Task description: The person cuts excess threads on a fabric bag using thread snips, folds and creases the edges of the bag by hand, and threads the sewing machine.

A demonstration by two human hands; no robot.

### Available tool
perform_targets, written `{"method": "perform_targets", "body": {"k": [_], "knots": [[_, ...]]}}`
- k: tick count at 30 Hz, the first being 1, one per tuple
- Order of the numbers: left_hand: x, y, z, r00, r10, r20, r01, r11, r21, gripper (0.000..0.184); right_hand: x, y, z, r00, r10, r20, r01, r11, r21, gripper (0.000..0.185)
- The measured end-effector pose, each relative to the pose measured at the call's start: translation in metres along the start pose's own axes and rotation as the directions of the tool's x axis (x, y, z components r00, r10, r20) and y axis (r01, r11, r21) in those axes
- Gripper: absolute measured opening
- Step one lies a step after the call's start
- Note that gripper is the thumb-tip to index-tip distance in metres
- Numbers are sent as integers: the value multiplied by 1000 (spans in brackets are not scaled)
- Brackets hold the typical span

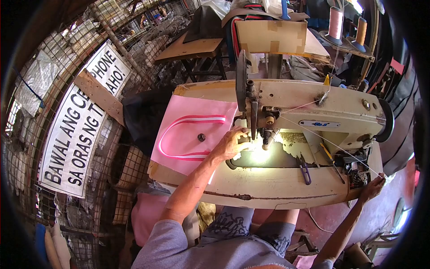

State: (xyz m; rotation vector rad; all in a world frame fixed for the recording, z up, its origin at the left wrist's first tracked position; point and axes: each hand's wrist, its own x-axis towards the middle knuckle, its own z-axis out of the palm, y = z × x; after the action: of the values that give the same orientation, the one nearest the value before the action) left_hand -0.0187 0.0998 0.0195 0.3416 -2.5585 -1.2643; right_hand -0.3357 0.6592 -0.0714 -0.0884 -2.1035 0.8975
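A sewing machine (309, 101) stands on its table, its lamp lighting the needle area. My left hand (230, 143) reaches in beside the needle and presser foot, its fingers apart; nothing shows in them. My right hand (373, 186), at the table's right edge, has its fingers closed on a white thread (331, 145), which stretches tight from the machine head. Left of the needle lies a pink fabric panel (179, 110) with a pink-and-white striped strap (168, 130) curved on it. Inside that curve sits a small dark metal round part (201, 137).
Thread snips (304, 171) and a yellow-handled screwdriver (329, 154) lie on the right of the machine bed. Thread cones (335, 24) stand behind at right. A wire mesh wall with a sign (71, 134) runs along the left.
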Motion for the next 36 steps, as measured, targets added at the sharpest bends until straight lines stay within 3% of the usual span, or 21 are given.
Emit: {"method": "perform_targets", "body": {"k": [28, 31, 32, 33, 34, 35, 36], "knots": [[-1, -11, 3, 999, 28, -27, -29, 998, -48, 29, 1, 12, 5, 1000, 24, 10, -25, 1000, 3, 35], [3, -24, 6, 998, -34, 47, 40, 990, -132, 25, -1, 59, 26, 988, -143, -62, 148, 985, 85, 28], [1, -14, 3, 995, -77, 68, 82, 993, -85, 17, 1, 92, 36, 992, -110, -58, 110, 994, 0, 23], [2, -23, 8, 999, -8, 44, 18, 973, -228, 10, -5, 126, 53, 970, -214, -111, 179, 948, -262, 23], [-3, 4, 0, 981, -149, 125, 174, 958, -227, 11, -8, 88, 39, 987, -124, -103, 112, 987, -116, 22], [-4, 2, 4, 989, -139, 55, 149, 957, -249, 13, -12, 46, 26, 994, -65, -94, 63, 998, -17, 21], [-6, 26, 2, 975, -219, 25, 220, 969, -115, 8, -13, 18, 15, 996, -26, -89, 30, 998, 47, 20]]}}
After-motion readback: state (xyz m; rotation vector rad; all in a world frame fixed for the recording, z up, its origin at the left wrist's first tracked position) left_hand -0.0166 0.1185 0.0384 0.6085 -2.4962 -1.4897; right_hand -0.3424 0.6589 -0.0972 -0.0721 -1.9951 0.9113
